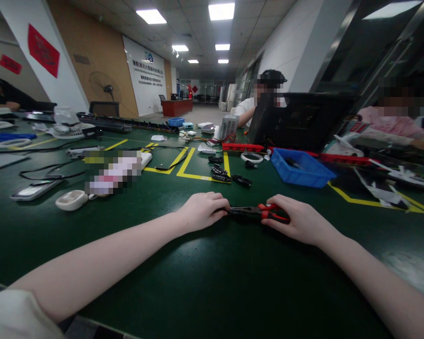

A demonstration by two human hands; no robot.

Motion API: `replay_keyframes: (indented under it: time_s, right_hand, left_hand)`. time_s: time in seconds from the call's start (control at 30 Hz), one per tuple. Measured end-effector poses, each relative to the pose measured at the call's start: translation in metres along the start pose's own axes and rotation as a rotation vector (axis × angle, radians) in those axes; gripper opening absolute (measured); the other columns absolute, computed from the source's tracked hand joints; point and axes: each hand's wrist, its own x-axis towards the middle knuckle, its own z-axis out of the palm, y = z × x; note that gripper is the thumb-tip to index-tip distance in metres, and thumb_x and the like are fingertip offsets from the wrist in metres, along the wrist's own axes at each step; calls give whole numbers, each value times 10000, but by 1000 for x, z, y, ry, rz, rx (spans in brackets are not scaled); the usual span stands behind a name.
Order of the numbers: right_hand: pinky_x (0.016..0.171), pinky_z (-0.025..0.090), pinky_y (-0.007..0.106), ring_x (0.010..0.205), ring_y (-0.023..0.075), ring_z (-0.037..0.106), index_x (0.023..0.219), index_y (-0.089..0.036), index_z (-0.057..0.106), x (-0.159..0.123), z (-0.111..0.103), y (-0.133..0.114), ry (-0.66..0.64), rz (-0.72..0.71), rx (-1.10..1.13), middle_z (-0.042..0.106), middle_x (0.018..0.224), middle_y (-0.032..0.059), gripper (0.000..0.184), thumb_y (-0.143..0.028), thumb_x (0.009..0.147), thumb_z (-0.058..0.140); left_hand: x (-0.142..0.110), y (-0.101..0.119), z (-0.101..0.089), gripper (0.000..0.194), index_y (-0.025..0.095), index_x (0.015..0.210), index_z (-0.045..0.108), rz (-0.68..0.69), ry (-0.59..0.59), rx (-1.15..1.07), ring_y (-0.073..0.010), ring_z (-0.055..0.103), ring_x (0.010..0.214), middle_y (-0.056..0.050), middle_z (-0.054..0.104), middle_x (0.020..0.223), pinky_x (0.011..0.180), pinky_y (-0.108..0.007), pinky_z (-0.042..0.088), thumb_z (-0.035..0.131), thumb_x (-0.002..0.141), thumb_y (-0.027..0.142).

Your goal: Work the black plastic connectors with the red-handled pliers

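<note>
My right hand [297, 216] is wrapped round the red and black handles of long-nose pliers [245, 211]. Their jaws point left and reach the fingertips of my left hand [205, 211]. Those fingers are pinched together at the jaw tips, and whatever they hold is hidden. Both hands are low over the green table. Just beyond them lies a small pile of black plastic parts [220, 175], with one more black part [242, 180] to its right.
A blue bin [300, 168] stands at the back right, near a white ring of tape [251, 157]. To the left are a white case [71, 200], a phone [35, 189] and black cables. Yellow tape [201, 178] marks the green table [212, 292]. People sit across it.
</note>
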Motion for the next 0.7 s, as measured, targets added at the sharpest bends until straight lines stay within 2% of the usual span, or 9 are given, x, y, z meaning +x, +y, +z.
replay_keyframes:
  time_s: [0.23,0.4,0.7]
  right_hand:
    - [624,480,325,747,209,639,962,-227,591,0,0,-2,9,-15,14,674,924,69,341,-546,841,579]
    - [612,474,324,733,209,635,953,-234,588,2,2,-7,1,-3,16,669,902,61,334,-548,842,572]
    - [620,471,332,745,214,632,953,-231,587,2,2,-5,-32,21,8,664,912,61,354,-566,846,553]
  left_hand:
    - [0,0,1,133,221,1063,588,-21,7,-13,-180,625,965,-15,651,1052,809,-290,499,535,951,266]
    - [-1,2,0,184,221,1142,539,-7,6,4,-188,629,967,-28,650,1070,802,-296,499,514,965,267]
    - [-1,0,0,166,212,1114,564,22,-5,5,-187,626,986,-41,638,1079,814,-288,499,466,985,251]
